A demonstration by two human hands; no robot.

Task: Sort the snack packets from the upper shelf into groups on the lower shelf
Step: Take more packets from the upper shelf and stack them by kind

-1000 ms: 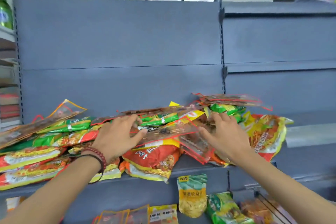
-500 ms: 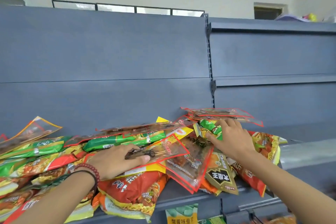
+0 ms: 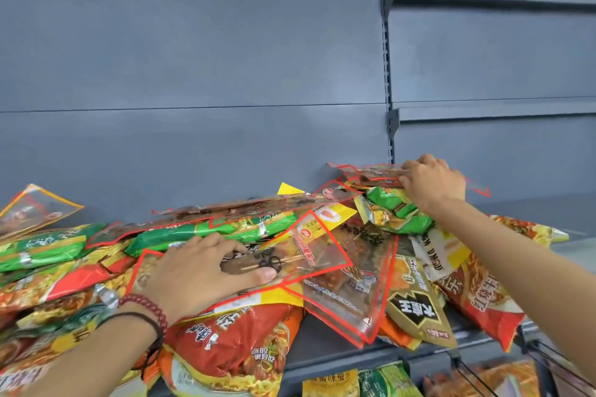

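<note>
Across the lower half of the frame, a pile [image 3: 245,342] of mixed, overlapping snack packets is lying on the upper shelf [image 3: 325,335]. The left hand [image 3: 206,271] is lying flat with its fingers stretched, pressing on a clear packet [image 3: 309,251] with red edges at centre frame and gripping nothing. The right hand [image 3: 432,182] is reaching right of centre, its fingers curling onto the near end of the top packet [image 3: 371,172]. This is another clear, red-edged one, and it is resting above a green packet [image 3: 396,213]. The thumb is not showing. Lower packets [image 3: 330,382] are showing under the shelf edge at bottom centre.

The step in hand is probably gathering the clear red-edged kind. Recommended procedure:

1. The right hand should be pinching the sealed border, as the film is likely slippery and limp.
2. It should be lifting before drawing back, so the green packet is not being dragged along.
3. The left hand should be steadying the pile, as several packets are overhanging the shelf front and could slide off.
4. Only one kind should be travelling down per trip.
</note>
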